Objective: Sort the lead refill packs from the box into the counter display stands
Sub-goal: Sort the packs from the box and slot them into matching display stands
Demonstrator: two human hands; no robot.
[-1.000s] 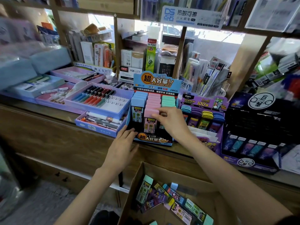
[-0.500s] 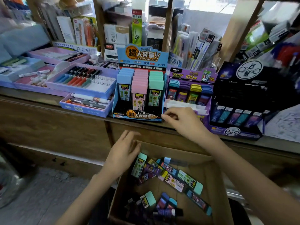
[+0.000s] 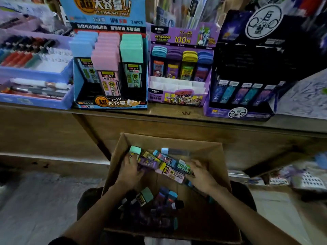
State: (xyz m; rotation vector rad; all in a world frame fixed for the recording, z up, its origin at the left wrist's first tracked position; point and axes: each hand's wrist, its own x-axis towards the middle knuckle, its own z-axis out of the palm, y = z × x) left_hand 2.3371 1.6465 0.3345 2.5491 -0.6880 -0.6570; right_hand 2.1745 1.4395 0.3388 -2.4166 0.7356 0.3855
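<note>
Cardboard box (image 3: 215,156) sits at lower centre of the frame, below the counter (image 3: 177,119), with lead packs (image 3: 170,172) loose inside. The left hand (image 3: 130,172) lies at the left end of a row of packs, fingers fairly straight against a mint pack (image 3: 135,150). The right hand (image 3: 200,176) is at the row's right end, fingers bent over a green pack (image 3: 184,167); blur hides whether it grips. A blue stand (image 3: 109,104), purple stand (image 3: 178,99) and black stand (image 3: 238,113) line the counter across the top.
</note>
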